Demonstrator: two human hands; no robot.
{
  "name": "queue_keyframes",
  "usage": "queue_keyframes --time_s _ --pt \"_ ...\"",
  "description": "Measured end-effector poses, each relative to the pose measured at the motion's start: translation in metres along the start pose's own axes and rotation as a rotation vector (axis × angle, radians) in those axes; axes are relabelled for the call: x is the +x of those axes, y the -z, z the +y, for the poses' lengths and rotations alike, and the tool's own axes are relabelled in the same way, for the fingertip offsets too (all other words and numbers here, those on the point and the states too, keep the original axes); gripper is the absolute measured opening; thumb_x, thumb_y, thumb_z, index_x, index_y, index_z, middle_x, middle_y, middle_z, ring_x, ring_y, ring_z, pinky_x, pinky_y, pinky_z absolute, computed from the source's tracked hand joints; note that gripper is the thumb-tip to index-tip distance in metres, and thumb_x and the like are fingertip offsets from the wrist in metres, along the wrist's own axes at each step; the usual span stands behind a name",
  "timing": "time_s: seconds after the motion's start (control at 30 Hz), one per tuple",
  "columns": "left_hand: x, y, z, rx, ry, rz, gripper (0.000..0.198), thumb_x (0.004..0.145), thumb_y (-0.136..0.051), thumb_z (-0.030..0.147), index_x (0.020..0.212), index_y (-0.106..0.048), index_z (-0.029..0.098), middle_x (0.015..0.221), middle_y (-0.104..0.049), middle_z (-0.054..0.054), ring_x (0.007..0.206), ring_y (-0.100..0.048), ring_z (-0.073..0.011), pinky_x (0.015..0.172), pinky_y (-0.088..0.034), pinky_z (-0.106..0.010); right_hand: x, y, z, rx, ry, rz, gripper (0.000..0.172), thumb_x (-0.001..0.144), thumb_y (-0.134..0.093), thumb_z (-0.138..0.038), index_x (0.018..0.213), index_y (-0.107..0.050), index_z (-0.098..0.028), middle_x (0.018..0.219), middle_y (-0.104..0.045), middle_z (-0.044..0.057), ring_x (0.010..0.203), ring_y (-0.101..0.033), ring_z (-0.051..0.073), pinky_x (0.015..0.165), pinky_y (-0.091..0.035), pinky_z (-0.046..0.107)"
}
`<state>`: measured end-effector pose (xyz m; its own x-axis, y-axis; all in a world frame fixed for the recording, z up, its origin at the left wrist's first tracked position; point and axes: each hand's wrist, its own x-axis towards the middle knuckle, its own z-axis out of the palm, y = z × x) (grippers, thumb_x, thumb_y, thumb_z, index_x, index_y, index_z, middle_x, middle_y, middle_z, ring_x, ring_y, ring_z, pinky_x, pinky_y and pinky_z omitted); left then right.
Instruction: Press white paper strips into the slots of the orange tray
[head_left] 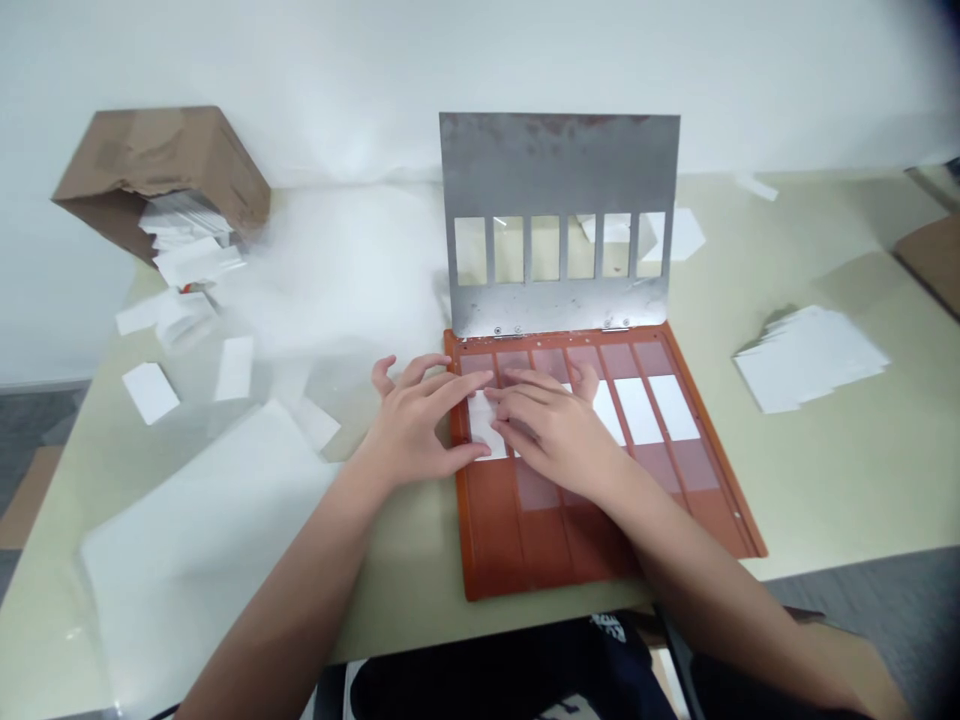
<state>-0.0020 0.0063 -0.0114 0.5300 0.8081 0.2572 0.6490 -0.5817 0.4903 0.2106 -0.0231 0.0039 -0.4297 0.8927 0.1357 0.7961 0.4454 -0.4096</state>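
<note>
An orange-red tray (491,535) with long channels lies in front of me, and several white cards lie in a row across it. At the leftmost channel lies one white card (486,425). My left hand (416,420) is at its left side, fingers spread, with index finger and thumb touching the card's edges. My right hand (559,425) reaches in from the right, fingers stretched over the card's right side. It hides part of the row; other white cards (641,410) show to its right. A metal plate (559,170) with several rectangular windows stands raised, hinged to the tray's far edge.
A tipped cardboard box (161,150) at the far left spills white cards. Loose cards (150,392) and a large translucent plastic sheet (202,550) lie on the left. A fanned stack of white cards (810,355) is on the right. The table's front edge is close to me.
</note>
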Motion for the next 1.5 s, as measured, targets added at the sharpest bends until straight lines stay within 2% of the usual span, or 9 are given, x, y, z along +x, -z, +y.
queue_keyframes --time_s 0.37,0.47,0.57,0.67,0.77,0.87,1.03,1.13,1.5 --pt "0.000 0.002 0.003 -0.003 0.034 -0.034 0.062 0.071 -0.077 0.046 0.129 -0.060 0.031 0.101 -0.077 -0.002 0.121 -0.055 -0.0332 0.108 -0.007 -0.055 0.001 -0.003 -0.001 -0.028 0.002 0.035 0.020 0.099 -0.047 -0.024 0.102 -0.067 -0.023 0.110 -0.077 0.006 0.120 -0.061 0.027 0.105 -0.012 0.053" --pt "-0.001 0.001 0.005 0.058 -0.046 0.011 0.054 0.076 -0.071 0.044 0.127 -0.060 0.029 0.112 -0.074 -0.005 0.117 -0.058 -0.0323 0.106 -0.011 -0.056 0.001 -0.003 -0.001 -0.034 0.002 0.045 0.018 0.098 -0.048 -0.022 0.098 -0.067 -0.023 0.108 -0.077 0.004 0.118 -0.062 0.026 0.105 -0.012 0.054" --pt "-0.002 0.002 0.015 0.183 -0.204 0.063 0.043 0.082 -0.061 0.029 0.125 -0.061 0.021 0.125 -0.068 -0.010 0.107 -0.062 -0.0283 0.101 -0.025 -0.052 0.001 -0.003 -0.001 -0.025 -0.006 0.040 0.019 0.098 -0.048 -0.021 0.092 -0.066 -0.022 0.105 -0.077 0.004 0.118 -0.062 0.027 0.106 -0.011 0.055" --pt "-0.005 0.005 0.035 0.338 -0.323 0.126 0.024 0.085 -0.051 0.010 0.102 -0.067 0.014 0.101 -0.071 -0.009 0.085 -0.063 -0.0217 0.082 -0.041 -0.040 0.001 -0.003 -0.001 -0.006 -0.018 0.040 0.020 0.099 -0.047 -0.022 0.101 -0.067 -0.023 0.107 -0.076 0.005 0.117 -0.062 0.027 0.107 -0.009 0.057" --pt "-0.013 0.003 0.061 0.436 -0.297 0.157 0.024 0.086 -0.048 0.005 0.071 -0.063 0.017 0.071 -0.062 -0.004 0.065 -0.056 -0.0183 0.064 -0.043 -0.035 0.000 -0.004 0.000 0.010 -0.016 0.036 0.023 0.099 -0.046 -0.024 0.110 -0.066 -0.024 0.110 -0.076 0.007 0.119 -0.061 0.028 0.107 -0.009 0.057" --pt "-0.026 -0.009 0.085 0.501 -0.189 0.096 0.027 0.085 -0.045 0.002 0.088 -0.071 0.011 0.077 -0.066 -0.009 0.069 -0.061 -0.0204 0.067 -0.051 -0.036 0.000 -0.006 0.001 0.008 -0.013 0.044 0.023 0.100 -0.046 -0.025 0.108 -0.067 -0.024 0.107 -0.077 0.006 0.119 -0.061 0.028 0.107 -0.010 0.058" --pt "-0.044 -0.033 0.107 0.505 -0.005 0.064 0.038 0.085 -0.048 0.014 0.111 -0.071 -0.003 0.118 -0.069 -0.025 0.111 -0.066 -0.0338 0.094 -0.056 -0.043 0.001 -0.006 0.000 0.007 -0.011 0.047 0.021 0.099 -0.048 -0.023 0.102 -0.069 -0.025 0.109 -0.077 0.006 0.118 -0.062 0.027 0.108 -0.009 0.058" --pt "-0.048 -0.040 0.111 0.514 0.078 0.050 0.043 0.088 -0.047 0.019 0.117 -0.070 -0.004 0.126 -0.067 -0.024 0.116 -0.065 -0.0346 0.096 -0.056 -0.043 0.001 -0.004 -0.001 -0.005 -0.013 0.037 0.023 0.098 -0.047 -0.023 0.102 -0.070 -0.026 0.109 -0.077 0.004 0.118 -0.062 0.027 0.109 -0.010 0.059" --pt "-0.052 -0.044 0.115 0.528 0.123 0.030 0.054 0.097 -0.039 0.037 0.127 -0.066 0.001 0.136 -0.061 -0.019 0.122 -0.063 -0.0313 0.098 -0.054 -0.042 0.001 -0.004 -0.002 0.048 -0.027 0.034 0.019 0.098 -0.050 -0.021 0.102 -0.069 -0.025 0.110 -0.077 0.005 0.119 -0.062 0.028 0.109 -0.005 0.058"
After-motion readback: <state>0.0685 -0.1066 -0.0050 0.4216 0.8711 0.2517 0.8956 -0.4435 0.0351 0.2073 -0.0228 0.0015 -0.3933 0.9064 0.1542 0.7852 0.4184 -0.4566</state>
